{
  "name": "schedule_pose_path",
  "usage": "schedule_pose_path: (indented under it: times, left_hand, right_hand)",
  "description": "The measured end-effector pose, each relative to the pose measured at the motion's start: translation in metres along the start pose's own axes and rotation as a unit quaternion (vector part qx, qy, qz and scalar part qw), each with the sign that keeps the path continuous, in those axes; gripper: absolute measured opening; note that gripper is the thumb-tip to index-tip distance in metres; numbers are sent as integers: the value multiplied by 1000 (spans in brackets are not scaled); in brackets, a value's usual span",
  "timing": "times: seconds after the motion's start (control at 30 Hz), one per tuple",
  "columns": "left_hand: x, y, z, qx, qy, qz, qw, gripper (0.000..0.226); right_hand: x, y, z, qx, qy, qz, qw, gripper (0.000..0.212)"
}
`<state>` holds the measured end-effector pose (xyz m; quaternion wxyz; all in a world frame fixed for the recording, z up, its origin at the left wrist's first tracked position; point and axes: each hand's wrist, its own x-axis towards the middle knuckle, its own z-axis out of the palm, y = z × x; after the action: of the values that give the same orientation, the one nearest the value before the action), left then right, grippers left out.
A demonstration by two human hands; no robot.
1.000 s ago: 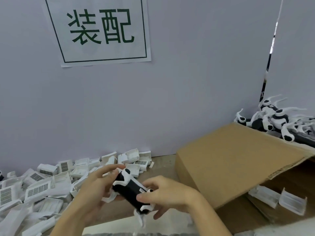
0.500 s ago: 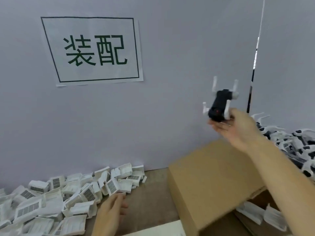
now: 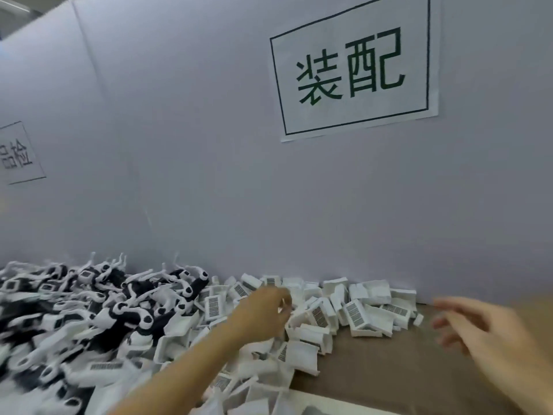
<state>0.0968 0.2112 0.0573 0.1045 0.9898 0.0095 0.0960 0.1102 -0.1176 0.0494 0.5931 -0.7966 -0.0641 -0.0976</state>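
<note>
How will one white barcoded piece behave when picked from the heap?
Probably light and stiff: the white barcoded pieces look like small thin-walled shells. Flat faces, so unlikely to roll. Loosely heaped under the left hand, so neighbours may slide.

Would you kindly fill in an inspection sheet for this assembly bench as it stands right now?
Surface: brown tabletop, showing at the right front.
Job's things: white barcode-labelled pieces, heaped against the wall.
Clutter: black-and-white armed units, heaped at the left and meeting the white heap.
Grippers: left hand reaches into the white heap, fingers curled down; whether it grips a piece cannot be told. Right hand is blurred, fingers spread, holding nothing.
Cables: nothing seen.
Surroundings: grey partition wall; paper sign with green characters; second sign at the far left, cut off.
</note>
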Motion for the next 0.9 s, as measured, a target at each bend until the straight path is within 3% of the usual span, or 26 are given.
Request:
schedule_pose_path:
  times: [0.1, 0.27, 0.4, 0.53, 0.63, 0.73, 0.8, 0.9]
  left_hand:
    - [14, -52, -25, 115, 9, -74, 991, 26]
    - [34, -122, -43, 267, -49, -237, 933, 42]
    - [50, -155, -32, 284, -89, -368, 881, 60]
    - [65, -169, -23, 320, -121, -391, 854, 47]
    - [75, -181, -30, 316, -131, -379, 860, 52]
    - [75, -184, -49, 283, -125, -338, 889, 54]
    - [74, -175, -68, 261, -105, -307, 909, 45]
    - [71, -163, -94, 176, -33, -285, 942, 12]
  right_hand:
    - [-24, 15, 60, -2, -74, 8, 997, 33]
    - [-30, 46, 88, -48, -67, 41, 996, 33]
    - [-21, 59, 86, -61, -46, 45, 996, 38]
    - [-14, 64, 90, -75, -93, 48, 992, 35]
    - [-12, 63, 87, -73, -115, 54, 989, 32]
    - [-12, 63, 85, -61, -106, 58, 991, 32]
    - [-13, 62, 85, -55, -97, 53, 992, 34]
    - [-16, 60, 82, -43, -87, 41, 994, 35]
